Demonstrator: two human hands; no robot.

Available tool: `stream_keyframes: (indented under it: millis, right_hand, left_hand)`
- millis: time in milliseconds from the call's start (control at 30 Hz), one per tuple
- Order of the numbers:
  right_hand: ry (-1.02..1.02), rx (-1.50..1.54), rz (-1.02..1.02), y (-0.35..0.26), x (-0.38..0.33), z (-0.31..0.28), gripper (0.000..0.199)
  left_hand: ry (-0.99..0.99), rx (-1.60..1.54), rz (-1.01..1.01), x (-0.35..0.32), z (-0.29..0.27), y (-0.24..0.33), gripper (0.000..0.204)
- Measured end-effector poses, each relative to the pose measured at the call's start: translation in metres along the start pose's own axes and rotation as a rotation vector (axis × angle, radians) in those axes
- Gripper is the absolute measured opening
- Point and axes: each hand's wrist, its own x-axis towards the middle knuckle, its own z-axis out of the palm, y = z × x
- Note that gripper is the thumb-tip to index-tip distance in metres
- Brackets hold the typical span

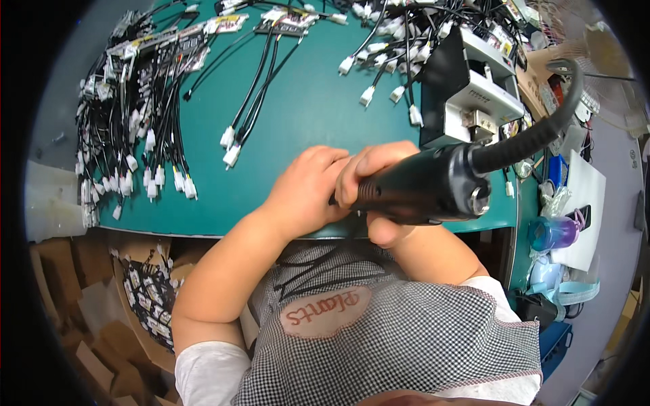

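My right hand (376, 177) grips a black handheld tool (433, 184) shaped like a thick barrel, with a ribbed black hose (542, 132) leading up and right from its rear. My left hand (308, 193) is closed just left of the tool's nose, fingers pinched together on something small that is hidden between both hands. Thin black wires (318, 267) hang from the hands down over my checked apron. Both hands sit at the front edge of the green table (305, 101).
Bundles of black cables with white connectors (135, 135) cover the table's left and back. A black and white machine (474, 88) stands at the back right. A cardboard box with tagged cables (149, 298) sits below left. A purple bottle (552, 233) is at right.
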Motion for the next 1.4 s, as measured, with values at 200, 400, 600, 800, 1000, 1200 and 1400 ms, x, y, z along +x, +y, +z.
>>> stream_keyframes:
  millis: [200,400,600,800,1000,1200,1400]
  right_hand:
    - [0.276,0.190,0.175,-0.005,0.001,0.002,0.069]
    - [0.355,0.333,-0.021,-0.049,0.025,-0.024,0.075]
    - [0.426,0.344,-0.152,-0.071,0.046,-0.030,0.077]
    - [0.423,0.372,-0.063,-0.062,0.044,-0.025,0.076]
    - [0.413,0.275,-0.028,-0.062,0.045,-0.025,0.072]
    - [0.477,0.212,0.055,-0.062,0.045,-0.022,0.072]
    - [0.536,0.151,0.102,-0.052,0.045,-0.021,0.072]
  left_hand:
    - [-0.095,0.088,0.000,0.008,-0.013,0.002,0.059]
    - [-0.209,0.399,0.311,0.045,-0.097,0.004,0.053]
    - [0.146,0.913,0.582,0.198,-0.227,0.056,0.063]
    - [0.360,0.814,0.078,0.271,-0.252,0.043,0.054]
    - [-0.110,0.792,-0.359,0.237,-0.217,-0.079,0.037]
    - [-0.137,0.750,-0.629,0.166,-0.182,-0.159,0.081]
    - [-0.084,0.607,-0.536,0.150,-0.160,-0.151,0.080]
